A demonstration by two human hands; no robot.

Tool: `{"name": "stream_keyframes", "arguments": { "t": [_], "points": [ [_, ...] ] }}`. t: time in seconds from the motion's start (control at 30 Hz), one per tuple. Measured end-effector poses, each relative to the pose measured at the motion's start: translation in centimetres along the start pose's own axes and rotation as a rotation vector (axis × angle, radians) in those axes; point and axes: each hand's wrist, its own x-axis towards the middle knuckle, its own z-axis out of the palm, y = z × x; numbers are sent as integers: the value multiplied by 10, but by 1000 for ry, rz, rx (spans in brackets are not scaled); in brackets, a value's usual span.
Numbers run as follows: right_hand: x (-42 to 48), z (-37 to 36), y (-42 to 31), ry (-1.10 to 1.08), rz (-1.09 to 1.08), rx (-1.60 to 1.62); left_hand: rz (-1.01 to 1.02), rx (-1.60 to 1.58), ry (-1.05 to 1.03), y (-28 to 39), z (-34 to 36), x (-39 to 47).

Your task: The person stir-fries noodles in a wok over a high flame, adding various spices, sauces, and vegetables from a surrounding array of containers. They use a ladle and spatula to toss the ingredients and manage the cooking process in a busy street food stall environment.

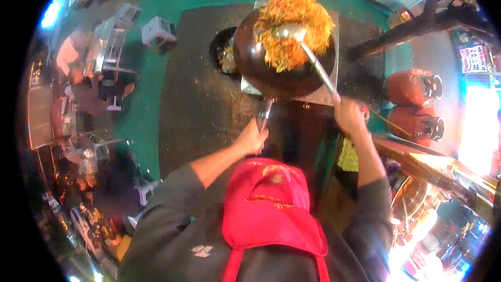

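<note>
My left hand point(252, 138) grips the handle of a large dark wok point(254, 74) tilted in front of me. A big mass of orange-yellow noodles point(309, 11) fills the wok's far side and seems to rise above its rim. In my right hand point(349, 115) is the long metal handle of a wok ladle point(321, 69). Its bowl lies against the middle of the noodles. The underside of the wok and whatever supports it are mostly hidden.
Left of the wok is a smaller dark pan point(226, 53) with contents. Two red gas cylinders point(409, 125) lie at the right, beyond a tree branch point(407, 33). A white stool point(158, 31) and seated people point(84, 82) are at the left. A metal pan point(409, 196) sits lower right.
</note>
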Motion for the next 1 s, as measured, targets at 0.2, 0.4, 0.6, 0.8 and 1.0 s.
{"name": "stream_keyframes", "arguments": {
  "t": [0.2,0.4,0.6,0.8,1.0],
  "points": [
    [-6,-37,-5,-342,184,241,-179,-27,-16,75,-19,25],
    [36,-13,17,-113,161,128,-6,-4,-3,-16,2,50],
    [-10,-7,5,-28,59,74,-92,64,24,30,10,28],
    [41,-37,18,-312,282,216,-161,-170,-119,51,-9,49],
    [37,0,20,14,81,90,-87,-38,-39,-22,17,43]
  ]
}}
